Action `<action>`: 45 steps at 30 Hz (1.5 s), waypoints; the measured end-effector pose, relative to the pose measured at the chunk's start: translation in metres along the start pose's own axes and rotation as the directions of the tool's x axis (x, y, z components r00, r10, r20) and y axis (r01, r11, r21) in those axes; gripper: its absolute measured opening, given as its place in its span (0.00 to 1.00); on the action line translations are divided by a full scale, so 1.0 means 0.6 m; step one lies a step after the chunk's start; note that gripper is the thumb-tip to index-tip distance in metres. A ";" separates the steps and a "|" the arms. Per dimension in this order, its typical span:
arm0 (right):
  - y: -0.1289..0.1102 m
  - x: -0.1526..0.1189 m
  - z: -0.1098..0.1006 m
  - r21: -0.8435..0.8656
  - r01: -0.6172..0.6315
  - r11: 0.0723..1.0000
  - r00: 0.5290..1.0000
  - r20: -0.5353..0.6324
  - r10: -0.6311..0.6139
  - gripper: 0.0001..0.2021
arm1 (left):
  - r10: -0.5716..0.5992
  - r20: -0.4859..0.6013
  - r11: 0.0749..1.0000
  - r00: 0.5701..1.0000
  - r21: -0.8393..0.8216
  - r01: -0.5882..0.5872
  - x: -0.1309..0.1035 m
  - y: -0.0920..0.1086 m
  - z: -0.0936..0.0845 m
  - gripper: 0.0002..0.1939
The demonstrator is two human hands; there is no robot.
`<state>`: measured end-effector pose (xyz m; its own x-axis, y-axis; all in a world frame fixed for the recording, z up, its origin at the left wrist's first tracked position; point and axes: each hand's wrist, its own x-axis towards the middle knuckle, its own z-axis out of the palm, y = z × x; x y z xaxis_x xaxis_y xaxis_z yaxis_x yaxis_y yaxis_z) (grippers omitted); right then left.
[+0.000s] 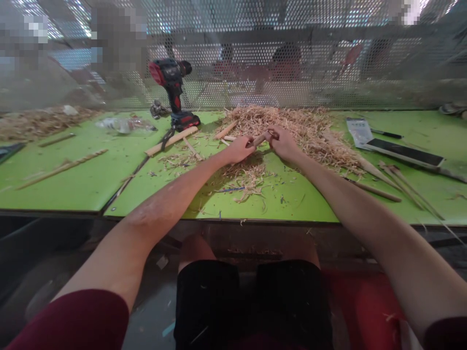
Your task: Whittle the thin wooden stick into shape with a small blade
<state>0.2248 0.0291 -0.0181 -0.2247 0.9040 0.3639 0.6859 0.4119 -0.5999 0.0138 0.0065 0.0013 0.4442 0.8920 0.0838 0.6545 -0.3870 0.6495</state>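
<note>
We've got the left hand and right hand both closed on one short wooden stick, held just above the shavings pile on the green table. Drill stands back-left; knife lies right.

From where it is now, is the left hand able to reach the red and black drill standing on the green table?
Probably yes. The left hand grips a short wooden stick together with the right hand. The drill stands upright farther back to the left, with only loose sticks and shavings between, but the hand must release first.
</note>
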 end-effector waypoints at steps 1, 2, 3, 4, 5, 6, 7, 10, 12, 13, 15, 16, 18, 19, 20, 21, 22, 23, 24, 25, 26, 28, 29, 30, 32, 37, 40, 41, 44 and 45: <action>0.000 0.000 0.000 0.007 0.002 1.000 1.000 0.009 -0.002 0.27 | 0.028 -0.017 0.999 0.999 0.043 -0.027 0.001 -0.002 0.001 0.02; 0.000 0.000 0.000 0.018 -0.006 1.000 1.000 0.014 0.006 0.26 | 0.055 -0.033 0.996 0.998 0.079 -0.052 0.003 -0.004 0.001 0.03; 0.000 0.000 0.000 0.031 -0.022 0.999 1.000 0.012 0.021 0.26 | 0.078 -0.048 0.991 0.996 0.111 -0.072 0.004 -0.006 0.002 0.04; 0.000 0.000 0.000 0.038 -0.035 0.999 0.999 0.023 0.034 0.26 | 0.095 -0.060 0.987 0.994 0.137 -0.086 0.006 -0.008 0.003 0.05; 0.000 0.000 0.000 0.042 -0.045 0.998 0.998 0.036 0.043 0.26 | 0.105 -0.068 0.983 0.992 0.157 -0.094 0.007 -0.009 0.004 0.06; 0.000 0.000 0.000 0.042 -0.050 0.998 0.998 0.045 0.048 0.26 | 0.110 -0.070 0.981 0.991 0.168 -0.097 0.008 -0.010 0.005 0.06; 0.001 0.001 0.000 0.033 -0.049 0.998 0.998 0.046 0.048 0.25 | 0.112 -0.071 0.980 0.991 0.172 -0.098 0.008 -0.012 0.006 0.06; 0.004 0.002 0.001 -0.010 -0.019 1.000 0.999 0.033 0.020 0.23 | 0.117 -0.070 0.981 0.991 0.161 -0.104 0.011 -0.015 0.007 0.07; 0.005 0.003 0.003 -0.014 0.003 1.000 1.000 0.013 -0.003 0.23 | 0.125 -0.072 0.981 0.990 0.156 -0.112 0.013 -0.017 0.007 0.08; 0.006 0.003 0.004 -0.011 0.013 1.000 1.000 0.009 -0.013 0.23 | 0.132 -0.074 0.981 0.989 0.155 -0.119 0.014 -0.018 0.007 0.08; 0.004 0.003 0.006 -0.002 0.018 1.000 1.000 0.009 -0.018 0.23 | 0.144 -0.072 0.980 0.987 0.151 -0.132 0.015 -0.019 0.006 0.07; 0.003 0.003 0.006 0.002 0.014 1.000 1.000 0.018 -0.014 0.23 | 0.147 -0.068 0.980 0.987 0.147 -0.136 0.015 -0.019 0.006 0.07; 0.000 0.003 0.005 0.011 -0.016 1.000 0.999 0.046 0.015 0.21 | 0.142 -0.056 0.980 0.988 0.148 -0.133 0.014 -0.018 0.006 0.07; -0.002 0.003 0.004 0.016 -0.034 0.999 0.998 0.060 0.033 0.20 | 0.136 -0.052 0.980 0.989 0.154 -0.127 0.014 -0.017 0.007 0.08; -0.003 0.003 0.003 0.021 -0.050 0.999 0.996 0.071 0.049 0.20 | 0.130 -0.053 0.979 0.990 0.163 -0.120 0.013 -0.015 0.007 0.08; -0.005 0.002 0.002 0.025 -0.065 0.998 0.995 0.078 0.063 0.19 | 0.125 -0.058 0.979 0.990 0.171 -0.113 0.013 -0.014 0.008 0.09; -0.006 0.002 0.002 0.030 -0.076 0.997 0.994 0.084 0.073 0.19 | 0.123 -0.064 0.978 0.990 0.178 -0.110 0.013 -0.013 0.009 0.09; -0.007 0.002 0.001 0.038 -0.085 0.996 0.993 0.088 0.082 0.18 | 0.125 -0.070 0.977 0.990 0.181 -0.111 0.012 -0.013 0.009 0.10; -0.009 0.001 0.001 0.050 -0.095 0.994 0.992 0.093 0.090 0.18 | 0.128 -0.075 0.977 0.989 0.181 -0.113 0.012 -0.012 0.010 0.10; -0.010 0.001 0.001 0.062 -0.105 0.992 0.990 0.099 0.099 0.17 | 0.129 -0.079 0.977 0.988 0.182 -0.113 0.012 -0.012 0.011 0.10; -0.011 0.000 0.000 0.071 -0.115 0.991 0.988 0.107 0.108 0.17 | 0.130 -0.082 0.976 0.988 0.185 -0.113 0.012 -0.011 0.011 0.10; -0.014 -0.002 0.000 0.071 -0.130 0.989 0.986 0.113 0.122 0.16 | 0.126 -0.083 0.976 0.989 0.191 -0.108 0.011 -0.011 0.010 0.11; -0.016 -0.002 -0.001 0.061 -0.134 0.989 0.986 0.112 0.126 0.16 | 0.122 -0.081 0.976 0.989 0.190 -0.105 0.011 -0.011 0.009 0.11; -0.017 -0.003 -0.002 0.049 -0.134 0.990 0.986 0.110 0.128 0.15 | 0.122 -0.077 0.977 0.989 0.187 -0.106 0.010 -0.010 0.008 0.12; -0.018 -0.003 -0.002 0.032 -0.134 0.990 0.986 0.105 0.130 0.15 | 0.129 -0.068 0.978 0.989 0.176 -0.115 0.010 -0.011 0.007 0.12; -0.014 -0.001 0.000 0.049 -0.130 0.990 0.986 0.107 0.124 0.17 | 0.139 -0.061 0.977 0.988 0.171 -0.126 0.012 -0.015 0.009 0.12; -0.011 -0.002 0.000 0.063 -0.135 0.989 0.984 0.122 0.127 0.23 | 0.138 -0.068 0.976 0.988 0.181 -0.124 0.014 -0.017 0.010 0.11; -0.010 -0.002 -0.001 0.068 -0.138 0.988 0.983 0.128 0.129 0.25 | 0.137 -0.070 0.975 0.988 0.184 -0.122 0.014 -0.017 0.011 0.11; -0.009 -0.004 -0.004 0.068 -0.137 0.988 0.981 0.151 0.126 0.27 | 0.140 -0.065 0.974 0.988 0.186 -0.126 0.014 -0.017 0.010 0.12; -0.009 -0.004 -0.005 0.066 -0.136 0.989 0.980 0.155 0.124 0.27 | 0.138 -0.061 0.974 0.989 0.188 -0.124 0.013 -0.017 0.009 0.12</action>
<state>0.2240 0.0243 -0.0137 -0.2422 0.9550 0.1713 0.6632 0.2918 -0.6892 0.0142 0.0163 -0.0089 0.4922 0.8427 0.2181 0.6973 -0.5316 0.4808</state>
